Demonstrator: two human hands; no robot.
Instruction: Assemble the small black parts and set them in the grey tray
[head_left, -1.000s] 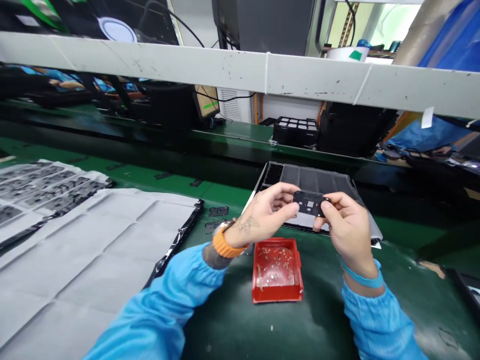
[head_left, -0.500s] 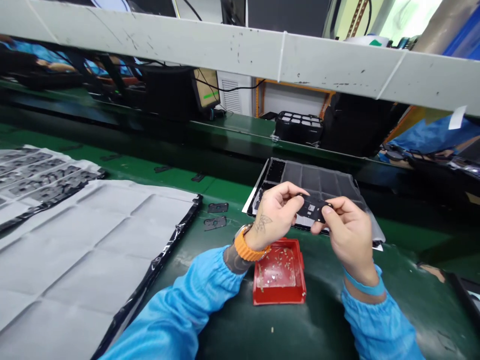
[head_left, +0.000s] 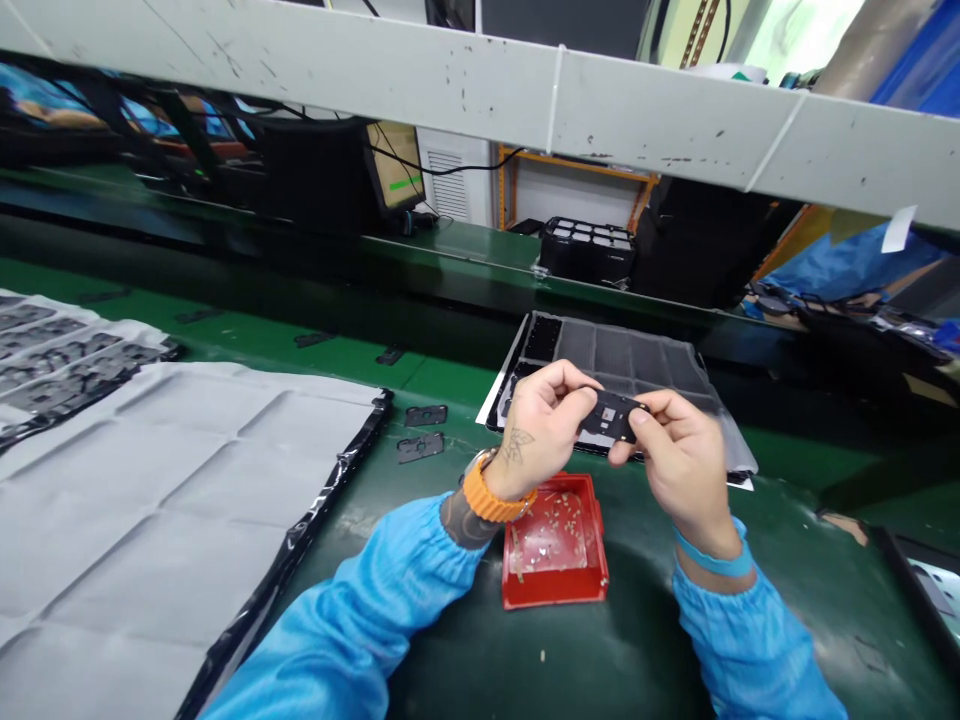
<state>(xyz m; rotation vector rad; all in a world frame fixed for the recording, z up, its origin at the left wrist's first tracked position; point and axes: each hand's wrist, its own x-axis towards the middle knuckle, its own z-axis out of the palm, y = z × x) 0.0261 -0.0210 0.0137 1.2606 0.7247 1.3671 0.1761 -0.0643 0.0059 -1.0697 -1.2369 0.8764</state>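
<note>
Bin (head_left: 553,590) w/ tiny bits (head_left: 564,514), blk plate (head_left: 613,418) in L hand (head_left: 543,430) + R hand (head_left: 684,460) pinch

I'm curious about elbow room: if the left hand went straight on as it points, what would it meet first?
The left hand would first meet the small black plate it holds; beyond that, probably the right hand, though depth is unclear.

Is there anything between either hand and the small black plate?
Nothing visible is. The left hand and right hand both grip the black plate directly with bare fingers, one at each end. The red bin lies lower in the view, clear of that grip.
</note>
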